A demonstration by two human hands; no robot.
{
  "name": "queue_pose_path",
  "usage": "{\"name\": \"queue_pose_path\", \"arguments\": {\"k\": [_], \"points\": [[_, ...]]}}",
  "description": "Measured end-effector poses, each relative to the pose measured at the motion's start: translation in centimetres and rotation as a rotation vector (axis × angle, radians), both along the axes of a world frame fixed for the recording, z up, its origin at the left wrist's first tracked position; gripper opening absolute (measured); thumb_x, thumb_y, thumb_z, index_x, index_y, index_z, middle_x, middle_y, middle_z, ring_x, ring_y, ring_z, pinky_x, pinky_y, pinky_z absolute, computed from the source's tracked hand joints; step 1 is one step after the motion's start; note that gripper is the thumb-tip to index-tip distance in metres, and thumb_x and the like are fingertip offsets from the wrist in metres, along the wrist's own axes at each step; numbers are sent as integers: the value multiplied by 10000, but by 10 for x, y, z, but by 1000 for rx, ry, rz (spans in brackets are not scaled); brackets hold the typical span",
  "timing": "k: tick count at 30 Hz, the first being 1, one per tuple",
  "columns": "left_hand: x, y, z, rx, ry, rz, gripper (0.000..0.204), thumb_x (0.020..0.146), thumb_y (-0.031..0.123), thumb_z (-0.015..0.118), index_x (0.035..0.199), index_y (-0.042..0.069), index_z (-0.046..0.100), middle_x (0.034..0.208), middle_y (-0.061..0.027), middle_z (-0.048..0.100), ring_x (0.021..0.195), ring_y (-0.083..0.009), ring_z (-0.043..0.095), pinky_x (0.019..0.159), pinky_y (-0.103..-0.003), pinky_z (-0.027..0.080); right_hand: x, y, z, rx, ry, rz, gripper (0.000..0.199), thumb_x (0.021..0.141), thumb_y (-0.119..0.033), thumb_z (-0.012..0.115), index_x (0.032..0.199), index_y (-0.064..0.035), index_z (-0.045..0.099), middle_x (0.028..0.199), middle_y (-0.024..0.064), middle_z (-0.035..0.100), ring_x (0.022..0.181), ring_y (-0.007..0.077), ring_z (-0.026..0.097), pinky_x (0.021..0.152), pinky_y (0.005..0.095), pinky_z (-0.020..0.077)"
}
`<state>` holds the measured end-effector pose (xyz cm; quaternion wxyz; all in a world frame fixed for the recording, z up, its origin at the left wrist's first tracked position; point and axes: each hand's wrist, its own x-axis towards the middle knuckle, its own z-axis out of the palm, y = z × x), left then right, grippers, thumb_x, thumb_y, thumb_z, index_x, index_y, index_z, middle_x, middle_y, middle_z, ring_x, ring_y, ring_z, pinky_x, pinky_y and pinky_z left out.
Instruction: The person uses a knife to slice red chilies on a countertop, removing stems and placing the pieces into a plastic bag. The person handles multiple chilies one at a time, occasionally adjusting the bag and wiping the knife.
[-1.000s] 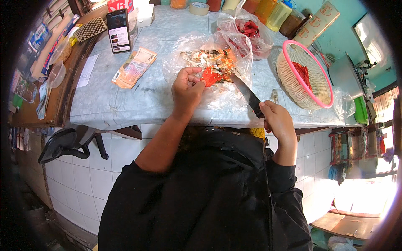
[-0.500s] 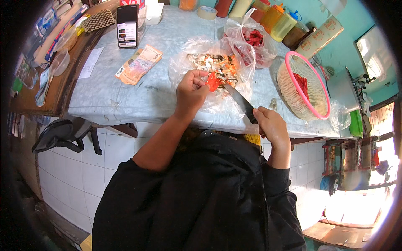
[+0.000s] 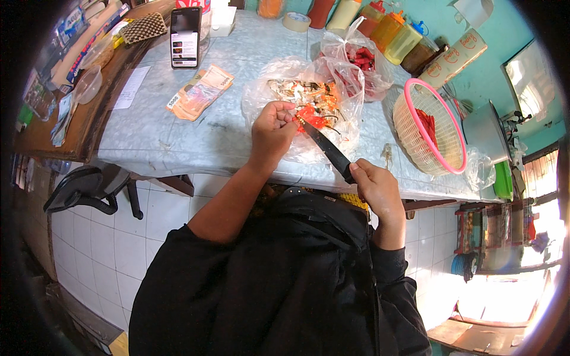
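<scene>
My left hand (image 3: 272, 133) is closed in a pinch on a split red chili pepper (image 3: 313, 117) above an opened clear plastic bag (image 3: 254, 95). Chili seeds, stems and orange-red scraps (image 3: 309, 90) lie on that bag. The handle of a dark-bladed knife (image 3: 328, 151) is wrapped in my right hand (image 3: 380, 188). Its tip, with seeds on it, meets the chili beside my left fingertips. Behind, another clear bag (image 3: 383, 76) holds more red chilies (image 3: 360, 58). On the right, a white basket with a pink rim (image 3: 412, 99) contains several red chilies (image 3: 427, 126).
Banknotes (image 3: 200, 95), a propped phone (image 3: 185, 38) and a paper sheet (image 3: 132, 86) lie left on the cloth-covered table (image 3: 178, 145). Sauce bottles (image 3: 404, 43) and a tape roll (image 3: 296, 21) line the back. A black chair (image 3: 80, 188) stands at lower left.
The knife tip has moved left and up to my left fingertips, and my right hand has shifted slightly left and down. The chili looks more spread out, with seeds on the blade tip.
</scene>
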<state>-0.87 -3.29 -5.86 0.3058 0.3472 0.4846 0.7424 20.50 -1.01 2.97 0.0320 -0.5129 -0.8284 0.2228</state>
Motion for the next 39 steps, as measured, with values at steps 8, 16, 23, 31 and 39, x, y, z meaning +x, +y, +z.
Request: {"name": "queue_pose_path", "arguments": {"k": [8,16,23,31,39], "points": [[0,-1,0,-31,29,14,318,731,-71,577,1041,-13,536,811,-14,516,700,-61,506,624,-194,477,6,11,-2,79,21,-88,366,900,-389,417,822,-76,591,659,138,577,672,308,567,620,395,427],[-2,-7,8,-11,-16,-43,342,720,-74,568,1052,-2,532,817,-3,499,725,-62,478,646,-185,413,7,20,-13,72,49,-56,362,901,-368,435,789,-57,583,567,97,538,558,222,548,551,333,411],[-4,-5,1,28,-35,-63,339,724,-81,556,1053,-8,527,826,-3,491,741,-60,474,672,-182,402,5,15,-2,-89,54,-91,372,893,-405,407,873,-91,606,762,182,616,800,368,590,713,424,439],[-2,-11,5,128,-45,-107,335,751,-96,539,1074,-11,512,842,-15,477,752,-68,474,691,-194,418,9,25,-2,263,-40,-110,358,896,-406,409,909,-97,591,752,182,625,808,370,597,720,449,445],[-3,-8,6,162,-206,-60,297,764,-81,531,1054,-19,508,800,-9,493,713,-49,462,643,-169,394,13,60,-23,661,-94,156,313,867,-220,519,1168,-141,487,927,118,562,879,308,563,724,427,467]]}}
